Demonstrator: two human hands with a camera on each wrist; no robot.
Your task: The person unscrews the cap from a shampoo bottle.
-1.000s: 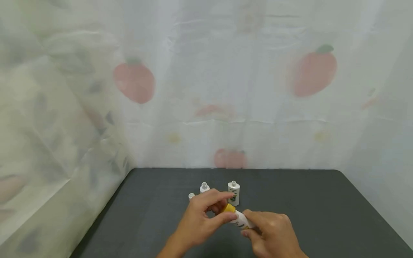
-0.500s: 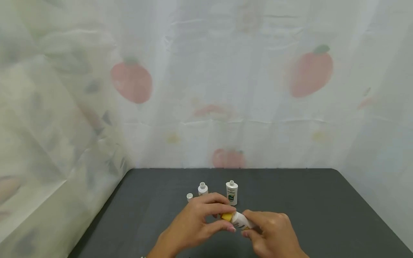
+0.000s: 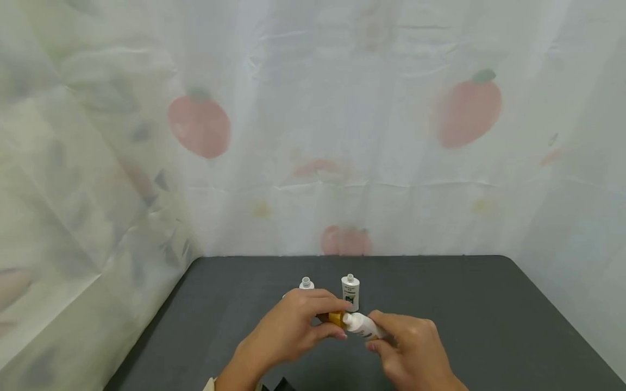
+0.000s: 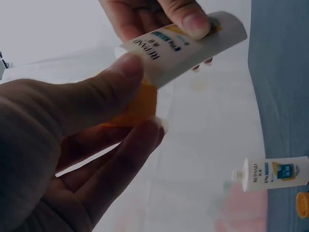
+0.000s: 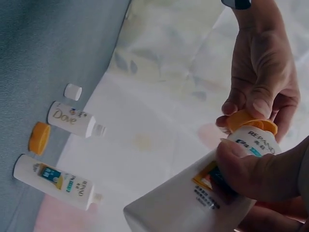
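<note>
A white bottle (image 3: 364, 326) is held above the near middle of the dark worktop (image 3: 464, 304), its body gripped in the right hand (image 3: 413, 353) with thumb and fingers curled round it. Its orange cap (image 3: 336, 317) is pinched between the thumb and fingertips of the left hand (image 3: 288, 331). In the right wrist view the cap (image 5: 251, 122) sits on the bottle's neck, and whether it is fully seated cannot be told.

The step in hand is judged to be a turning of the cap on the neck. For this to be done well, the bottle should be kept steady by the right hand, gripped on the body and not squeezed hard, since the plastic wall looks soft and the contents could be pushed up. The cap should be kept square to the neck, so that the thread is not crossed, and turned by the fingertips alone in short twists, with the pinch renewed between them.

Farther off on the worktop stand two uncapped bottles: a taller one (image 3: 350, 291) and a shorter one (image 3: 306, 283) to its left. A loose orange cap (image 5: 39, 137) and a white cap (image 5: 73, 92) lie beside them; these should be left clear of the working hands so that nothing is knocked over.
</note>
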